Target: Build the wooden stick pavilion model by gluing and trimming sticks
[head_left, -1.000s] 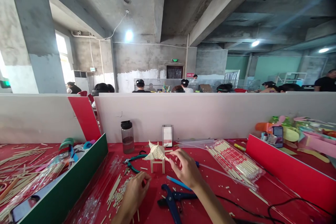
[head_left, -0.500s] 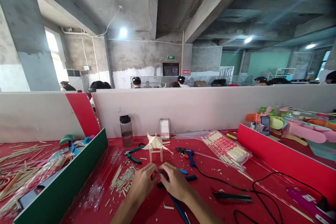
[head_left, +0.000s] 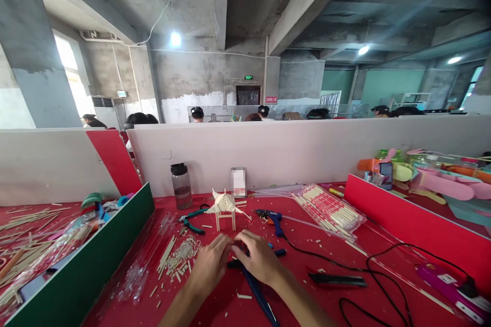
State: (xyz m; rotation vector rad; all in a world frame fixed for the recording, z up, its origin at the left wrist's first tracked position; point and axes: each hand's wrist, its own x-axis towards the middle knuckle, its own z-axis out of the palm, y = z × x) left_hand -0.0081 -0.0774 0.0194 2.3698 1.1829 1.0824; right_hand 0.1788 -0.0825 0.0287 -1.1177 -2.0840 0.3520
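My left hand (head_left: 211, 261) and my right hand (head_left: 257, 259) are close together above the red table, fingertips bent inward and nearly meeting. Whatever they pinch is hidden by the fingers. Under my right hand lies a pair of pliers with dark blue handles (head_left: 258, 294), partly covered by it. Just beyond my hands stands a small pavilion model (head_left: 224, 205) made of pale wooden sticks, with a pointed, flared roof on thin legs. To its left are teal-handled pliers (head_left: 192, 225); to its right rests a blue glue gun (head_left: 274, 218).
Stick offcuts (head_left: 182, 255) and clear plastic wrapping (head_left: 140, 265) lie at left. Packs of sticks (head_left: 332, 209) are at right, near a black-handled tool (head_left: 337, 280), a cable and a purple power strip (head_left: 447, 286). A bottle (head_left: 181, 187) stands by the white partition (head_left: 307, 153). Green (head_left: 99, 255) and red dividers (head_left: 414, 214) flank the space.
The view has tipped down a little, so the table's things sit higher and slightly left. My hands remain together, with only a small shift of the fingers.
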